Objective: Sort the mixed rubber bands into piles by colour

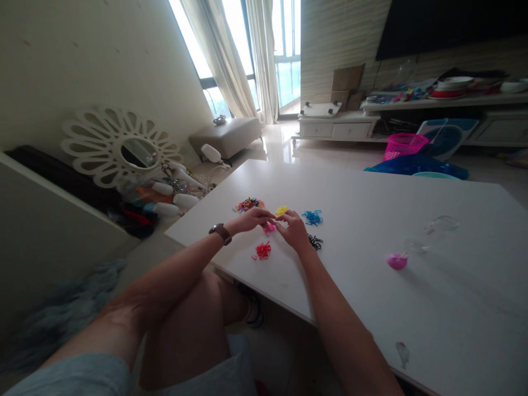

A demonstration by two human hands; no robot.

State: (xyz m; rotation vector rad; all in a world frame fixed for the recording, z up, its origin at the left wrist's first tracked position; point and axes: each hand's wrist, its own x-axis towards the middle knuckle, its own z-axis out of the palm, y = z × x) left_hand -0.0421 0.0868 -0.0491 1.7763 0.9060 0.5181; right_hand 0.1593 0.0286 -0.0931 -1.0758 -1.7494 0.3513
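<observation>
My left hand (pixel 252 219), with a watch (pixel 220 233) on its wrist, reaches in over the table. Its fingertips are pinched together and meet those of my right hand (pixel 292 230). Whatever the fingers hold is too small to make out. Beneath and around the hands lie piles of small pieces that look like rubber bands: a pink pile (pixel 269 227), a yellow pile (pixel 282 210), a blue pile (pixel 313 217), a red pile (pixel 263 251) and a mixed-colour pile (pixel 249 204). My right wrist partly hides a black pile (pixel 315 242).
The white table (pixel 355 297) carries a pink round object (pixel 397 260) and a clear container (pixel 442 223) on the right. Beyond it stand a pink basket (pixel 406 145), a grey bench (pixel 231 137) and a flower-shaped mirror (pixel 139 153). My leg is by the table's near edge.
</observation>
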